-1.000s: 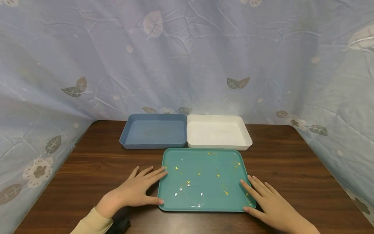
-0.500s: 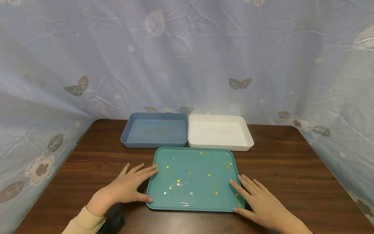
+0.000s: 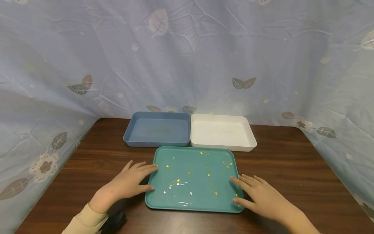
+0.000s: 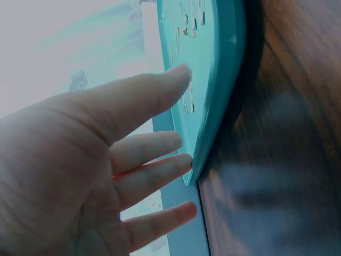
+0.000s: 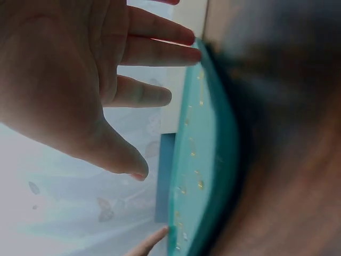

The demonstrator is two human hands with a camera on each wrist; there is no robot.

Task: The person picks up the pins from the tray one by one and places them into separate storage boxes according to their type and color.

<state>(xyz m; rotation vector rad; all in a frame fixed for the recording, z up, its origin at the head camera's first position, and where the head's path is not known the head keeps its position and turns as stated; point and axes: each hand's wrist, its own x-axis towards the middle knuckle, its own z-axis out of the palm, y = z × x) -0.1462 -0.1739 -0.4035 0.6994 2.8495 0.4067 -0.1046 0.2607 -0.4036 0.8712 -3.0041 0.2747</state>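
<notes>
A teal tray (image 3: 201,196) lies on the table, with several gold safety pins (image 3: 214,189) and silver safety pins (image 3: 183,203) scattered over it. My left hand (image 3: 125,182) is at its left side, fingers spread and fairly straight, fingertips right at the rim. On the opposite side, my right hand (image 3: 263,198) has its thumb and index finger over the right rim. Neither hand holds anything. In the left wrist view the thumb (image 4: 144,98) overlaps the tray; the right wrist view shows the right thumb (image 5: 125,154) apart from the other fingers.
Behind the tray stand a blue shallow bin (image 3: 159,130) and a white shallow bin (image 3: 222,131), side by side. A patterned curtain (image 3: 187,58) hangs around the back and sides of the brown wooden table (image 3: 292,162). Something black (image 3: 115,222) sits under the left wrist.
The tray has slid left between both hands, its pins moving with it. Over the last half second, both thumbs have shifted up from the tray's near corners. The head view has shifted slightly.
</notes>
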